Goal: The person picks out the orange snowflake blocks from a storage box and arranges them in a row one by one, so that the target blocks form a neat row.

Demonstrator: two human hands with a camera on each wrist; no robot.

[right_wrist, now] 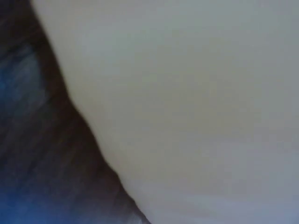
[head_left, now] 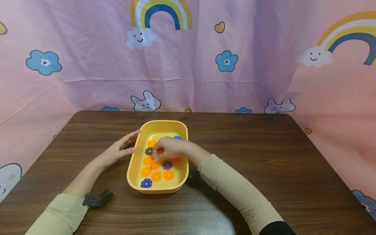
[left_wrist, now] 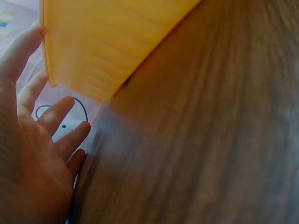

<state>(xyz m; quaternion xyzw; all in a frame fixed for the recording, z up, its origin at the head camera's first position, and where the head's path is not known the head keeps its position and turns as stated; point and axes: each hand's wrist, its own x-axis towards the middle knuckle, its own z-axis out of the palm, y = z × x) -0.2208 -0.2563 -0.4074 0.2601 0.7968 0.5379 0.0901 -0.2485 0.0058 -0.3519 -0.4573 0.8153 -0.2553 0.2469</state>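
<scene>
A yellow plastic tray sits on the table, holding several flat, notched flower-shaped discs. Most are orange, like this orange disc; a purple disc, a dark blue disc, a brown disc and a lighter blue disc lie among them. My right hand reaches over the tray's right side, thumb and fingertips pinched at an orange disc near the middle. With fingers extended and spread, my left hand touches the left rim. The left wrist view shows this hand beside the tray's outer wall.
The brown wood-grain table extends on both sides of the tray. Behind it hangs a pink curtain with rainbows, flowers and rabbits. A dark strap piece is on the left wrist. A pale sleeve fills most of the right wrist view.
</scene>
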